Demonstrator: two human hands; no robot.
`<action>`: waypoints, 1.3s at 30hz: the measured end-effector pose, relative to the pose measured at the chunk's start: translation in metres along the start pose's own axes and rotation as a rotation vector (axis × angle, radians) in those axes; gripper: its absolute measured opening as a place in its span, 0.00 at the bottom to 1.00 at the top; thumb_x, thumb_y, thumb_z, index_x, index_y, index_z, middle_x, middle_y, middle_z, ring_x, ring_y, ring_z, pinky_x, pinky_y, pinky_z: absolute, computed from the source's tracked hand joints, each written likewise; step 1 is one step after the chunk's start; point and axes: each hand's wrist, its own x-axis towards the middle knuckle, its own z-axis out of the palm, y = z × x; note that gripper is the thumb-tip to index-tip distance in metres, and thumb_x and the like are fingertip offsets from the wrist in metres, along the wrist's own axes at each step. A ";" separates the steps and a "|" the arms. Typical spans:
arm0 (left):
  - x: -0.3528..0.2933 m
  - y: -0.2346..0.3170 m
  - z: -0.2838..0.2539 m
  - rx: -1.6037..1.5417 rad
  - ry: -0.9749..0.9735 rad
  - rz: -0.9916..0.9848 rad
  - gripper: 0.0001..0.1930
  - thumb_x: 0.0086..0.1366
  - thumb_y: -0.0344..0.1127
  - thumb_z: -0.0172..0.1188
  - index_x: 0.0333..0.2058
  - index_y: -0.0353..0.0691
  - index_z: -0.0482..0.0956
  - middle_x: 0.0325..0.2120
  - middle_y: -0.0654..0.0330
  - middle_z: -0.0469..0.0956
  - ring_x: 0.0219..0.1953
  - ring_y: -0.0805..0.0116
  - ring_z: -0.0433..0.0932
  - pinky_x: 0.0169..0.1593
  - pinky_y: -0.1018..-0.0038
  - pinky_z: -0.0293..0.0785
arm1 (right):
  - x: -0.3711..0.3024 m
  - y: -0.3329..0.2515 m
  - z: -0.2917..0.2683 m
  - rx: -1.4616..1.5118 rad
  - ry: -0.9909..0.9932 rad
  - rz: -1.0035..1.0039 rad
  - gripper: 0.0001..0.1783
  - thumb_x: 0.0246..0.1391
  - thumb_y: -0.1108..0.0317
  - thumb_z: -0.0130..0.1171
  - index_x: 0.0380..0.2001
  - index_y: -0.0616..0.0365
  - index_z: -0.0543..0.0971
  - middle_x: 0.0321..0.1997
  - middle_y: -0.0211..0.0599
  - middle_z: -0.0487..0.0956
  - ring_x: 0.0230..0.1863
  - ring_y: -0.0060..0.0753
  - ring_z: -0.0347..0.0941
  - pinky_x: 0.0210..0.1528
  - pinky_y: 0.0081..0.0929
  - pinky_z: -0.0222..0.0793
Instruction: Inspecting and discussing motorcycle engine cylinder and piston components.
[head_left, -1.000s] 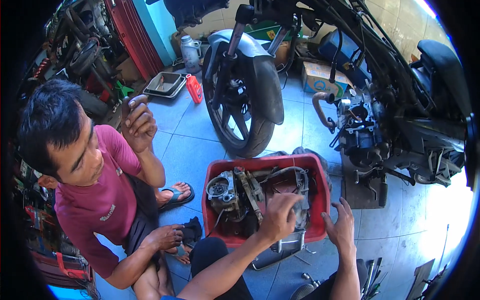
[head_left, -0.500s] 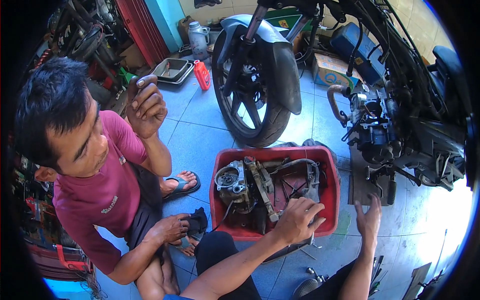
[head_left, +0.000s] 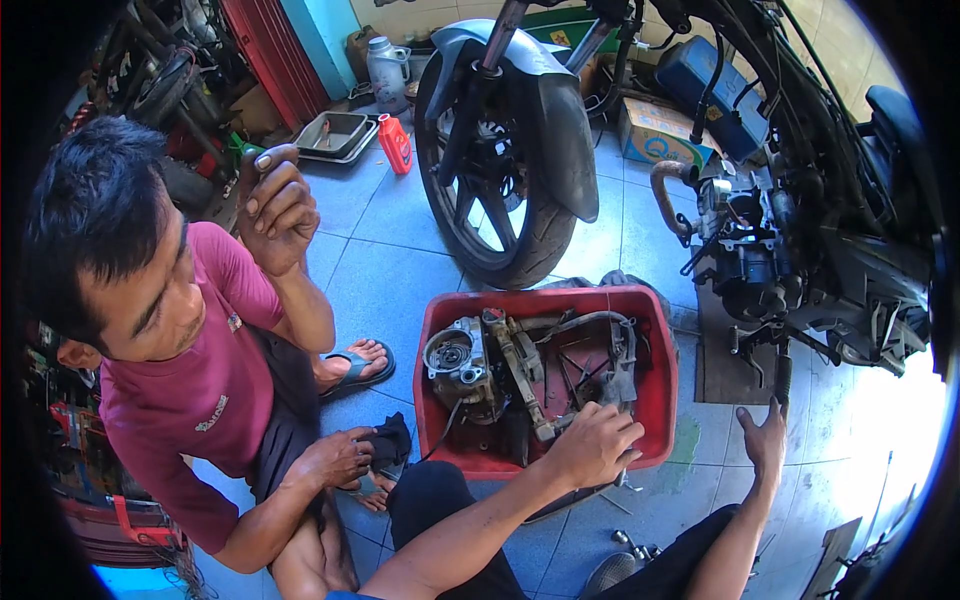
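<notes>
My left hand is over the near right rim of a red plastic tub, its fingers curled in and nothing visible in them. To the right, my right hand hovers above the tiled floor, thumb and fingers apart, holding nothing. Inside the tub lie a greasy engine casing, a long metal bracket and a curved hose. Several thin dark parts rest on the tub's bottom. A chrome-ended part lies near my foot.
At left crouches a co-worker, one hand raised and the other by a dark cloth. A motorcycle's front wheel stands behind the tub; its exposed engine is at right. A red bottle and tray are beyond.
My left hand's fingers have closed in more, near the same spot. My right hand has shifted right and slightly down. The view has shifted slightly; the co-worker's raised hand stays up.
</notes>
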 end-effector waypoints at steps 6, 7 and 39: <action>0.000 0.002 0.007 -0.015 -0.070 0.013 0.12 0.57 0.38 0.66 0.38 0.41 0.78 0.34 0.58 0.78 0.44 0.57 0.75 0.47 0.62 0.67 | 0.002 0.008 0.006 -0.016 0.019 -0.038 0.42 0.50 0.53 0.67 0.63 0.66 0.69 0.67 0.59 0.67 0.65 0.56 0.67 0.65 0.44 0.64; 0.000 0.001 0.007 -0.015 -0.073 0.013 0.12 0.57 0.38 0.66 0.38 0.41 0.78 0.34 0.58 0.78 0.44 0.57 0.75 0.47 0.62 0.67 | 0.002 0.007 0.006 0.009 0.012 -0.047 0.41 0.49 0.52 0.68 0.61 0.66 0.71 0.65 0.60 0.69 0.62 0.56 0.70 0.63 0.44 0.66; 0.001 -0.008 0.019 0.010 -0.179 0.001 0.13 0.57 0.38 0.66 0.38 0.41 0.78 0.32 0.60 0.81 0.41 0.60 0.78 0.49 0.63 0.69 | -0.001 -0.013 0.003 -0.025 -0.065 -0.029 0.39 0.47 0.53 0.70 0.57 0.70 0.75 0.55 0.63 0.76 0.52 0.52 0.79 0.55 0.43 0.74</action>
